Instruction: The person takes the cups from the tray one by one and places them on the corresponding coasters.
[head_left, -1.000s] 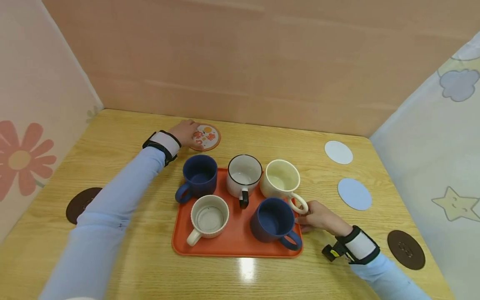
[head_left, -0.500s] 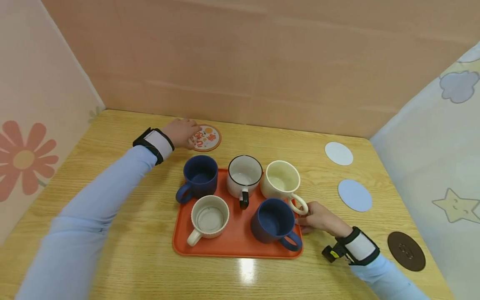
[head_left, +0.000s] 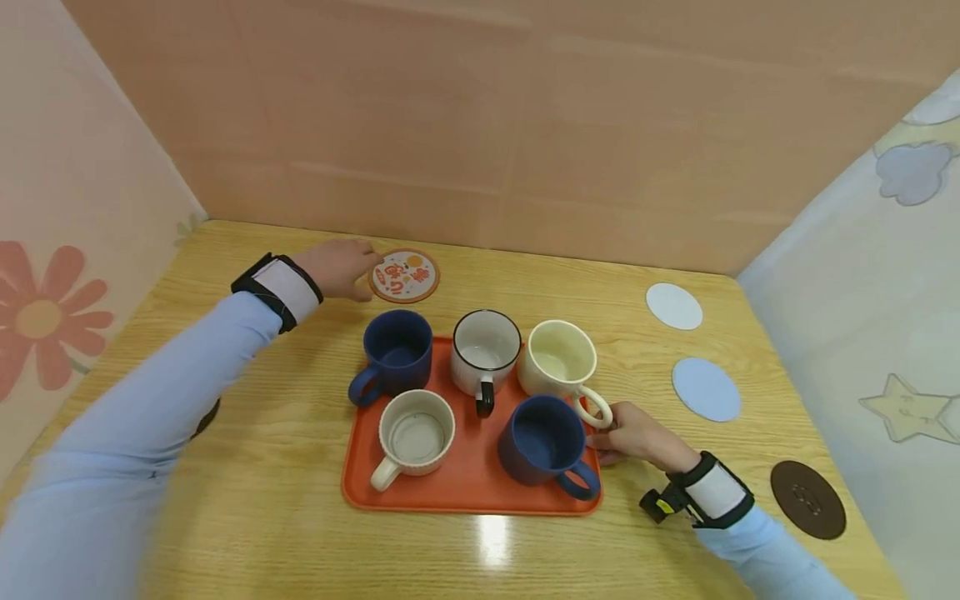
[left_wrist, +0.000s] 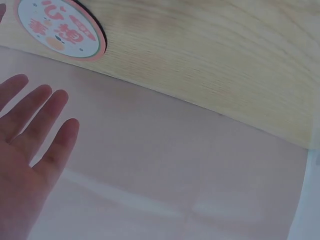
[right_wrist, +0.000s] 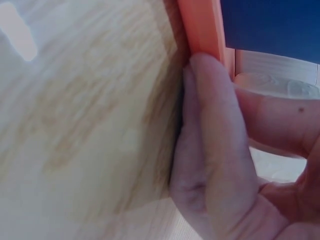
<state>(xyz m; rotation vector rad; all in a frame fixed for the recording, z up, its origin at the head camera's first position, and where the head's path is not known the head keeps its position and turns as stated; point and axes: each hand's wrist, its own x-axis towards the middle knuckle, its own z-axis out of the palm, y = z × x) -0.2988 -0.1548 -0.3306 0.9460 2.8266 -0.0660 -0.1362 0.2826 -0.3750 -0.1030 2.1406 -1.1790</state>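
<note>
At the back of the table my left hand [head_left: 341, 267] hovers just left of a round patterned coaster [head_left: 405, 277]. Its fingers are extended and hold nothing, as the left wrist view also shows. My right hand [head_left: 637, 435] pinches the right edge of a red tray [head_left: 480, 487], thumb on the rim and fingers low against its side. On the tray stand a navy mug [head_left: 397, 358], a white mug [head_left: 476, 371] with black rim and handle, a cream mug [head_left: 555, 375], a ribbed off-white cup [head_left: 416, 442] and a second navy mug [head_left: 525, 458].
Along the right side lie a white coaster [head_left: 674, 306], a light blue coaster [head_left: 707, 389] and a dark brown coaster [head_left: 807, 499]. My left sleeve hides most of another dark disc [head_left: 206, 418]. A pinkish panel [head_left: 487, 125] closes off the back.
My left hand has drawn away to the left from the patterned coaster, uncovering it. The right hand stays at the tray's edge, and the mugs keep their places.
</note>
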